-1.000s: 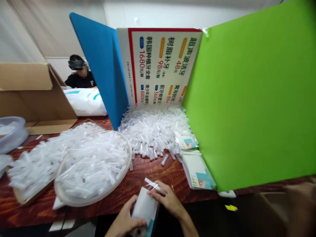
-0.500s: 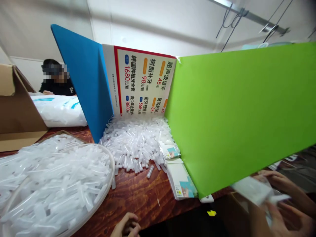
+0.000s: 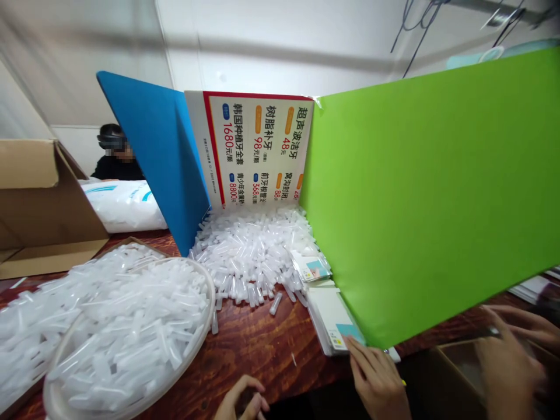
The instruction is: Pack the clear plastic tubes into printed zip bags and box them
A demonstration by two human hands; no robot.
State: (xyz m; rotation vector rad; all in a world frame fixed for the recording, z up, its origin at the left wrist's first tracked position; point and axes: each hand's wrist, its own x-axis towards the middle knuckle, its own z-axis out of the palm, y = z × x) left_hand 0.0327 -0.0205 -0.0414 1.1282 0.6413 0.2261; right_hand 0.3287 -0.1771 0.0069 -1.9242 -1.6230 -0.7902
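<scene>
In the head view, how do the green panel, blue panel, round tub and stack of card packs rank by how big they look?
1. Green panel
2. Round tub
3. Blue panel
4. Stack of card packs
The tub sits nearer, so true sizes may differ.

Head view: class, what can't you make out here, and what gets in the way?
In the head view:
Left hand: wrist cut off by the bottom edge.
Packet stack: fine print too small; one corner covered by the right hand.
Co-worker's hand: blurred, apparently by motion.
Round tray: floor hidden under plastic tubes.
</scene>
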